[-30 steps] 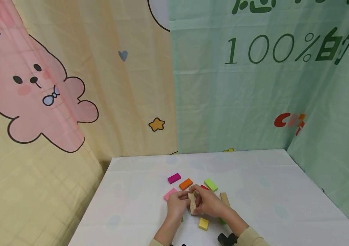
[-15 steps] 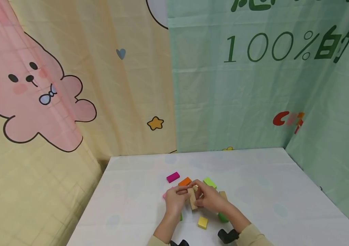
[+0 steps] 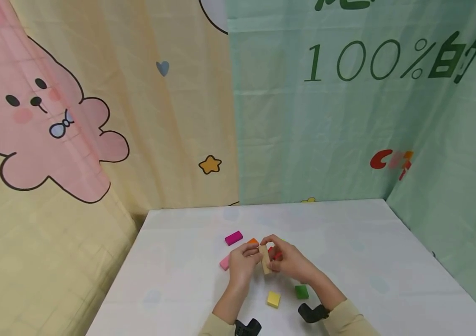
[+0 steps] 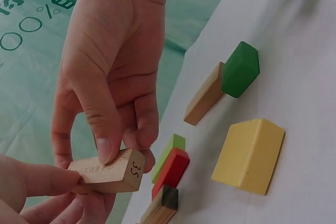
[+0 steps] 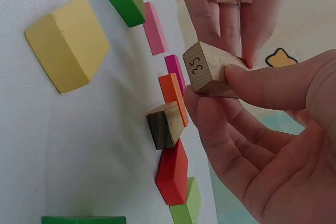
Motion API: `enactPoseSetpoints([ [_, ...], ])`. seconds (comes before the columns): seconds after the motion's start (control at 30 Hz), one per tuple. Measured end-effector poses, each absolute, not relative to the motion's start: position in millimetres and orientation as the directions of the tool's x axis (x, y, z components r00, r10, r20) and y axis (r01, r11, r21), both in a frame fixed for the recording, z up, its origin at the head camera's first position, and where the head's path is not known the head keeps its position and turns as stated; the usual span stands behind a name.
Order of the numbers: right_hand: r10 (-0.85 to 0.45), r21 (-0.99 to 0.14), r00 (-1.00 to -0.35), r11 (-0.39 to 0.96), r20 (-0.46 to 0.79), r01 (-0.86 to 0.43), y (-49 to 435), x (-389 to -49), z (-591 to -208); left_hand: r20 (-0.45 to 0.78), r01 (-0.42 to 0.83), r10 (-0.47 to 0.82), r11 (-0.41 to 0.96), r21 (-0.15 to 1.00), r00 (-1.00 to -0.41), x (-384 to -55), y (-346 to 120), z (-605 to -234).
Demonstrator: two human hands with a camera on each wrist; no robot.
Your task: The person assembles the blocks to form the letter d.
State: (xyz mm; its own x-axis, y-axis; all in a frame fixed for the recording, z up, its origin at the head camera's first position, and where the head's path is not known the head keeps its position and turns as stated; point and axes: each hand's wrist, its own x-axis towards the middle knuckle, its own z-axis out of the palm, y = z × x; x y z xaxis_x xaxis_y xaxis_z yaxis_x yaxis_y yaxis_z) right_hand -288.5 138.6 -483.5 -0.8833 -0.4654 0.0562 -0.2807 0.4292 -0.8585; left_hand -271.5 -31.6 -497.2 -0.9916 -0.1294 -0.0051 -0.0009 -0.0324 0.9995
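Both hands hold one small plain wooden block (image 3: pixel 265 260), raised above the white table and marked "35" on its end face. My left hand (image 3: pixel 242 266) grips one end between thumb and fingers. The thumb and fingers of my right hand (image 3: pixel 293 261) pinch the other end; its thumb lies along a printed side of the block (image 4: pixel 107 172). Beneath them in the right wrist view lies a dark-stained wooden block (image 5: pixel 165 124), touching an orange block (image 5: pixel 172 90) and a red block (image 5: pixel 172 174). A light green block (image 5: pixel 187 203) lies beside the red one.
Nearer my body on the table are a yellow block (image 3: pixel 273 299) and a green block (image 3: pixel 301 292). A magenta block (image 3: pixel 233 238) and a pink block (image 3: pixel 224 263) lie at left. A plain wooden block (image 4: pixel 203 98) rests by the green one. Printed curtains (image 3: pixel 179 116) surround the table.
Both hands have carried the wooden block up and away from the body. The plain block at right has become hidden behind the right arm. The head view has shifted slightly.
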Motion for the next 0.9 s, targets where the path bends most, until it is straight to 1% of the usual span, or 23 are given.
enactPoseSetpoints([
  [0.1,-0.446,-0.865,-0.893,0.424,0.057,-0.267,141,-290,-481,-0.004,0.003,-0.134,-0.046,0.999,-0.991,-270,-26,-493],
  [0.3,-0.406,-0.868,-0.911,0.425,0.069,-0.255,150,-289,-480,-0.039,-0.039,-0.134,-0.003,0.999,-0.990,-266,-15,-490],
  [0.43,-0.403,-0.864,-0.911,0.423,0.090,-0.272,157,-289,-479,-0.037,-0.040,-0.125,0.015,0.999,-0.991,-266,-9,-490],
  [0.57,-0.410,-0.864,-0.906,0.412,0.109,-0.290,163,-290,-479,-0.035,-0.035,-0.117,0.000,0.999,-0.993,-265,-4,-490],
  [0.9,-0.370,-0.864,-0.922,0.422,0.114,-0.276,177,-292,-478,-0.027,-0.026,-0.102,-0.011,1.000,-0.994,-265,10,-489],
])
